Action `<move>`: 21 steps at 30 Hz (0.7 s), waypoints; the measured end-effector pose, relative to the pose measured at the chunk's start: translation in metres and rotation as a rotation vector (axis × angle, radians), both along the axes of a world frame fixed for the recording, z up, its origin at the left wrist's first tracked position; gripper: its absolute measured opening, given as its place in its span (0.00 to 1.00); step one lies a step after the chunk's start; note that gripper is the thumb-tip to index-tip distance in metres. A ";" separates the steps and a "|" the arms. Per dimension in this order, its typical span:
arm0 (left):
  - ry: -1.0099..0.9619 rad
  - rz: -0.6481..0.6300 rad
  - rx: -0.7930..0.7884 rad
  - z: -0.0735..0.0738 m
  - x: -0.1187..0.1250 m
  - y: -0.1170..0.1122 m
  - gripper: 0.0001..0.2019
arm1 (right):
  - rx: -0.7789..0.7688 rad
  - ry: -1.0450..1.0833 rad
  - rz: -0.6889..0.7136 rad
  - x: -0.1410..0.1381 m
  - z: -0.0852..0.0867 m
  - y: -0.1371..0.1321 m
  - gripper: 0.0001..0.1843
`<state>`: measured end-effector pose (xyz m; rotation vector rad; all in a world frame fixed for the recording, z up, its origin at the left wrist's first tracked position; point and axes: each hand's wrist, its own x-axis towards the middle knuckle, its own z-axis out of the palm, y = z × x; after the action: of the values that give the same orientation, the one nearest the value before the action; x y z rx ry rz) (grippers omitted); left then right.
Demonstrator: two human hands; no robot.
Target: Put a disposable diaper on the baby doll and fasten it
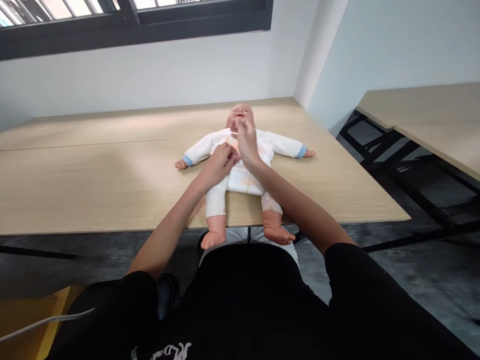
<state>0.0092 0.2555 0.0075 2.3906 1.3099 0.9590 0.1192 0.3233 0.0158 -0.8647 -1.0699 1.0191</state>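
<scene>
A baby doll [267, 151] lies on its back, arms spread wide and feet hanging past the front edge of the table. It wears a white outfit with blue cuffs [301, 151], and what looks like a white diaper [245, 181] covers its hips. My left hand [222, 161] rests at the doll's belly, its fingers curled in a pinch on the white clothing. At the neckline, just below the doll's chin, my right hand [246, 139] is closed with fingertips together. Whatever those fingertips hold is hidden or too small to make out.
The light wood table [93, 185] runs along a white wall [161, 75] under a dark window frame [202, 22]. Another wood table [435, 112] with black folding legs stands at right. A yellow object [33, 320] and a white cable [56, 318] are at lower left.
</scene>
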 end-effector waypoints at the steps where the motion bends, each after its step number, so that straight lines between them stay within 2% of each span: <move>1: 0.029 -0.017 0.027 0.000 -0.001 -0.004 0.07 | 0.078 -0.034 -0.029 0.008 0.002 0.000 0.15; 5: 0.108 -0.038 0.071 -0.002 -0.003 -0.013 0.15 | 0.316 -0.200 -0.096 0.053 0.003 -0.011 0.22; 8: 0.116 -0.040 0.049 -0.005 -0.003 -0.018 0.20 | 0.344 -0.350 -0.090 0.088 -0.006 -0.029 0.24; 10: 0.129 -0.050 -0.003 -0.006 -0.002 -0.023 0.24 | 0.327 -0.469 -0.012 0.104 -0.017 -0.042 0.26; 15: 0.206 -0.055 -0.173 -0.003 -0.002 -0.034 0.33 | 0.330 -0.898 0.320 0.113 -0.037 -0.059 0.35; 18: 0.249 -0.071 -0.200 -0.002 -0.005 -0.035 0.34 | 0.291 -1.025 0.360 0.110 -0.037 -0.059 0.37; 21: 0.183 -0.082 -0.188 -0.005 -0.008 -0.036 0.32 | 0.268 -1.020 0.334 0.111 -0.031 -0.067 0.38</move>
<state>0.0016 0.2190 0.0020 2.4091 1.2877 0.5777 0.2300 0.2567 -0.0153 -1.0154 -2.2144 0.6397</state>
